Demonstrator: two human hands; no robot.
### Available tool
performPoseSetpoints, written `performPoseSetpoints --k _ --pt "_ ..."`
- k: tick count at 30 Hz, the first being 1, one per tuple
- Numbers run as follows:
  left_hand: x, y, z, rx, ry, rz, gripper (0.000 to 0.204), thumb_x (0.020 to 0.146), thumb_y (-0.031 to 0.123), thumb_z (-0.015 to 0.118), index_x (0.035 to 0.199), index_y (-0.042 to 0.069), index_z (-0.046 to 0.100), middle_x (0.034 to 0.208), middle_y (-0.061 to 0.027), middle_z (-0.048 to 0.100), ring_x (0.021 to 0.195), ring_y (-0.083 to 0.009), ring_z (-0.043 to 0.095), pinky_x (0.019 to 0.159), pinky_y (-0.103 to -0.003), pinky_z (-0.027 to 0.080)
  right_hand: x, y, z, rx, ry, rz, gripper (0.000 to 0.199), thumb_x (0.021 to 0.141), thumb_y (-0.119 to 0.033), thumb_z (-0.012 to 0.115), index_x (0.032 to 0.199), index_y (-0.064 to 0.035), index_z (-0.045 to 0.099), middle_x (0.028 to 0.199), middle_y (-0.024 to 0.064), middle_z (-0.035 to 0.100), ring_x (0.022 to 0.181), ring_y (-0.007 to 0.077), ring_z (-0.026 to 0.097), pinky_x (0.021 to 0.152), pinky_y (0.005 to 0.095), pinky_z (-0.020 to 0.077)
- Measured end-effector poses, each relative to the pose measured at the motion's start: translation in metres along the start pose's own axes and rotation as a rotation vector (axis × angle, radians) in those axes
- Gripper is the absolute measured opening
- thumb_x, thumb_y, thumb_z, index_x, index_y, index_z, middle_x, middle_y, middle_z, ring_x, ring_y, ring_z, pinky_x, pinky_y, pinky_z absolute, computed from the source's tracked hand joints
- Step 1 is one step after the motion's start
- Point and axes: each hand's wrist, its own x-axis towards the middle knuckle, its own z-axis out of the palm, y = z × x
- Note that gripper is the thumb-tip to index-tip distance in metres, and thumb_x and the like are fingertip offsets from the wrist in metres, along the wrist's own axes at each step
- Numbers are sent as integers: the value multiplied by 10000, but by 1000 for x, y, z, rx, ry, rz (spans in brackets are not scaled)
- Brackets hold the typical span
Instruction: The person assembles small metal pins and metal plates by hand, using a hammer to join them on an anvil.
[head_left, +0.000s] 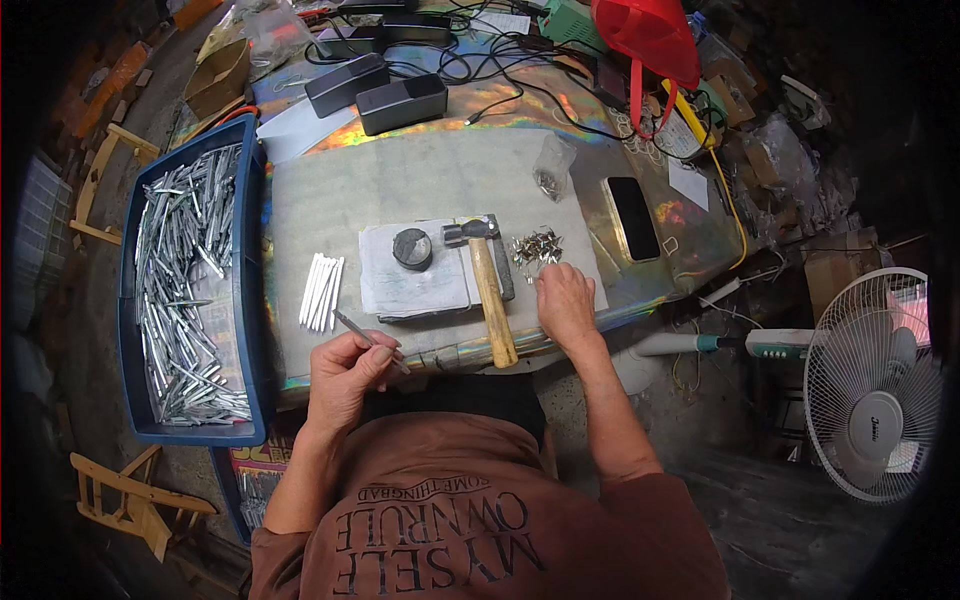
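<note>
My left hand [350, 372] is closed on a slim metal strip [352, 326], pinched between thumb and fingers at the table's near edge. Beside it lies a row of similar silvery strips [320, 290]. My right hand [567, 305] rests with curled fingers at the near side of a pile of small shiny metal pieces [537, 246]; whatever its fingertips hold is hidden. Between my hands is a paper-covered block [385, 285] bearing a dark round metal piece [411, 249]. A hammer [490, 300] lies across the block's right side, its wooden handle toward me.
A blue tray [258, 300] full of metal strips stands at the left. Right of the pile are a clear plastic bag [552, 165] and a phone [632, 220]. Dark boxy devices [402, 103] with tangled cables sit at the back; a fan [870, 390] stands far right.
</note>
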Motion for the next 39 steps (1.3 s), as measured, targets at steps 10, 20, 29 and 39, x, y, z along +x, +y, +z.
performPoseSetpoints --k 10,20,29,39 --pt "-2 -5 -7 24 -4 15 144 764 125 587 808 -12 577 691 -40 565 544 -58 466 453 -173 371 -6 22 -13 131 -11 165 143 777 -168 474 807 -39 527 819 142 545 806 314 520 706 439 370" --pt "-3 -7 -5 10 7 7 163 749 141 602 786 -15 570 695 -68 563 522 -85 482 431 -193 380 0 12 -14 22 -50 88 128 761 -150 489 778 -25 508 789 156 540 763 320 524 674 431 387" --pt "-3 -10 -5 2 -8 5 150 759 130 591 795 -14 574 671 -43 552 533 -68 471 442 -178 371 -3 23 -15 350 70 185 90 769 -81 468 782 8 469 747 147 555 717 305 539 633 391 412" --pt "-1 -10 -3 -1 -52 8 128 768 108 582 804 -14 580 651 -19 536 534 -49 454 447 -170 365 -8 25 -21 1317 60 333 66 789 -58 505 812 4 493 654 15 505 574 69 457 528 195 375"
